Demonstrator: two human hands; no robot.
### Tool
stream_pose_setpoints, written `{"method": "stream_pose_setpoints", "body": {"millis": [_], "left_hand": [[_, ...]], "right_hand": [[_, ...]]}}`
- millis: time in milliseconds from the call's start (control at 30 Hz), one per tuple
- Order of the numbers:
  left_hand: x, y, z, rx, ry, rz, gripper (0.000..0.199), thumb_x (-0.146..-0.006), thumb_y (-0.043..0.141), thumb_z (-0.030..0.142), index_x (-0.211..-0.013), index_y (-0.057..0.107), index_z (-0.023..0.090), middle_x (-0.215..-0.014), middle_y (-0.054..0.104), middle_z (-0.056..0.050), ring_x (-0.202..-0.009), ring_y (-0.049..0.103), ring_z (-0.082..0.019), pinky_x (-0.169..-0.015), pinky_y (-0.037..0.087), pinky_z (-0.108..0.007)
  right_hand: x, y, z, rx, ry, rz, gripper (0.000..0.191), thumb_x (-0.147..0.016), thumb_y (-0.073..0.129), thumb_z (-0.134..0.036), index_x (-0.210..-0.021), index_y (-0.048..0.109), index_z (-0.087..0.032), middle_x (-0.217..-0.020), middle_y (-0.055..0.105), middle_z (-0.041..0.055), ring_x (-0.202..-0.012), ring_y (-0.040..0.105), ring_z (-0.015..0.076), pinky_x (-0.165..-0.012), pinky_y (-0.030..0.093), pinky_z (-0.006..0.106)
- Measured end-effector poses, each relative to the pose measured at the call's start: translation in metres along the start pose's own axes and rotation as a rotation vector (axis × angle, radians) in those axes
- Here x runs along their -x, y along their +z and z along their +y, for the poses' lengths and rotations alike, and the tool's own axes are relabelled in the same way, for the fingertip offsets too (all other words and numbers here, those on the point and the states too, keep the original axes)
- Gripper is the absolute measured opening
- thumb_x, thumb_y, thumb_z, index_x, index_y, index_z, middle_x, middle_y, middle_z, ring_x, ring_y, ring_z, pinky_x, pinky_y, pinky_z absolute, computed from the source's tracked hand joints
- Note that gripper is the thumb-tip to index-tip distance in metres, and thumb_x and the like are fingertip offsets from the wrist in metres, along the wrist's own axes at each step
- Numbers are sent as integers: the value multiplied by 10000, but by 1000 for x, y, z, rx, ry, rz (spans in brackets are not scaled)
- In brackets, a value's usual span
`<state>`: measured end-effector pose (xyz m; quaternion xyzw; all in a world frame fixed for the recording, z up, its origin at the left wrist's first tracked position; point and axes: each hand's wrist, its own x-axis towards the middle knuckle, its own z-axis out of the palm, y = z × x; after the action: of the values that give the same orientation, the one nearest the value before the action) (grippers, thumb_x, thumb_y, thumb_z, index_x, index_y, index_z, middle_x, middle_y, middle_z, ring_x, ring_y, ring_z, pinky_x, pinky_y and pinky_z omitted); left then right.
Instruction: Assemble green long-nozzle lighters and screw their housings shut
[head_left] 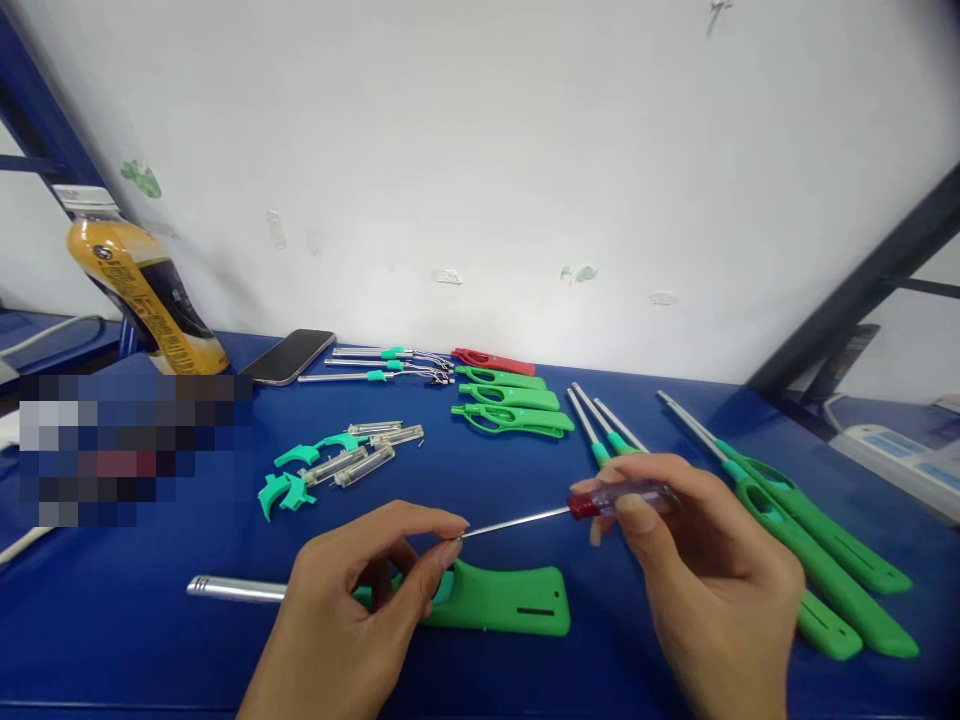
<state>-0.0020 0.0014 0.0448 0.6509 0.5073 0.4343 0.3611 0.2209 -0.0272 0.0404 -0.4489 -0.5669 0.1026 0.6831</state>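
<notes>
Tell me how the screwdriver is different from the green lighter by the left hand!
The screwdriver is held up in the right hand, while the green lighter lies on the blue table. The screwdriver's handle is see-through purple with a red end, but the lighter's body is solid green. The screwdriver looks shorter than the lighter. Both have a silvery metal part pointing left in the picture.

- Single head-worn view, facing forward and down across the bench (510, 480).
- Close range: left hand (345, 610) at lower centre-left, right hand (720, 570) at lower right, both cut by the bottom edge.
- Bench spans the lower half of the frame; white wall (487, 150) behind it fills most of the upper half.
</notes>
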Motion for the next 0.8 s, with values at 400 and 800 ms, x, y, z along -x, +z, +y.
{"method": "stream_pose_setpoints", "body": {"millis": [400, 800], "left_hand": [[0, 0, 0, 109, -7, 5, 191, -915, 757, 337, -1071, 857, 288, -801, 803, 15, -531, 684, -146, -500, 562, -223], [1, 1, -22, 107, 129, -113, 205, -998, 746, 319, -1188, 816, 355, -856, 812, 59, -476, 695, -100, -463, 563, -169]], "right_hand": [[3, 1, 4, 23, -46, -25, 372, -1087, 693, -165, -1381, 800, -367, -1037, 807, 1, -819, 776, 130, -633, 648, 203], [2, 1, 6, -64, 30, 44, 226, -1089, 734, -255, -1268, 832, -353, -1011, 829, -24, -858, 813, 110, -675, 645, 156]]}}
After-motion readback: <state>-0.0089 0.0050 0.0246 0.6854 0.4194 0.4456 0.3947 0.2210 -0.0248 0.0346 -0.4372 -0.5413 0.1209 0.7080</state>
